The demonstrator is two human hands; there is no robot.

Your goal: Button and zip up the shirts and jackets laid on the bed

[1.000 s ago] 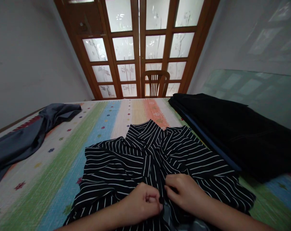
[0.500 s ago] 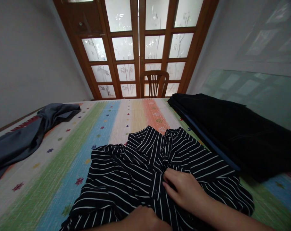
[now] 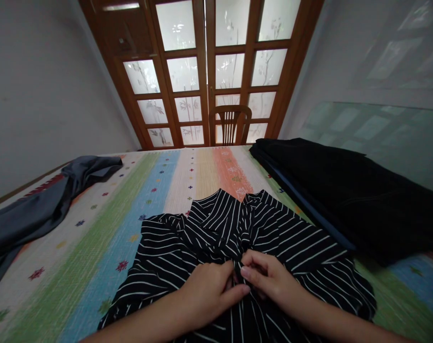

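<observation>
Shirt (image 3: 231,238), black with white stripes, collar at the far end, laid front up at the near middle of the desk (image 3: 69,276), sleeves spread left and right, body creased. Left hand (image 3: 209,288): on the shirt's front strip, grip narrow, cloth held between thumb and fingers. Right hand (image 3: 272,278): just beside it, grip likewise narrow, fingertips pinching the same strip. Risks, by judgement: thin cloth may slip from so small a pinch; an uneven pull by the two hands would skew the front and deepen the creases; a sideways drag could bring the right sleeve against the pile of dark garments (image 3: 348,195) near it. Said pile: right side, black above, a blue layer (image 3: 320,221) showing beneath. Grey garment (image 3: 30,219): left side, loosely laid, well apart from the shirt. Wooden chair (image 3: 231,112): beyond the far edge, before glazed doors (image 3: 210,71). Hidden or unclear: the exact fold pinched and several fingertips, masked by the hands; shirt's hem, cut off at the near edge; grey garment, cut off at left; pile, cut off at right, its number of pieces not tellable; most buttons, lost in dark cloth.
</observation>
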